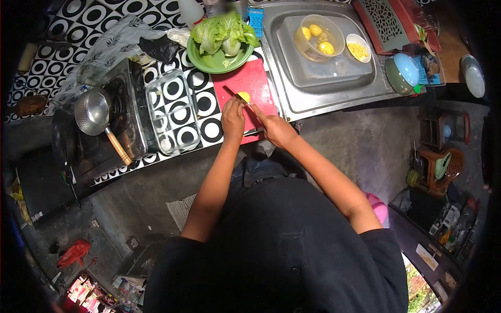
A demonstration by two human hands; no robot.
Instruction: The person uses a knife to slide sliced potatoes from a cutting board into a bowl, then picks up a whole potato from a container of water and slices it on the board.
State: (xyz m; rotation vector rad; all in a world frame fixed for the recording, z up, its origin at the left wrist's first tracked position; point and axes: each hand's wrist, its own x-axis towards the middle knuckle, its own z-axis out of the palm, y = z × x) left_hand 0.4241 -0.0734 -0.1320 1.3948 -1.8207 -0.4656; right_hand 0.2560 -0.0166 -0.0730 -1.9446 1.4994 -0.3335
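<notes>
The yellow piece [243, 97] is pinned on the red board [255, 78] by the left hand [233, 119] — the knife [237, 97], clenched in the right hand [275, 129], is laid across it, blade slanting up-left.

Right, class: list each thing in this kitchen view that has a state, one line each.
yellow piece: on the red cutting board, held by the left hand
knife: gripped by the right hand
glass dish: empty
green plate: holding lettuce
plastic bowl: holding yellow pieces
</notes>
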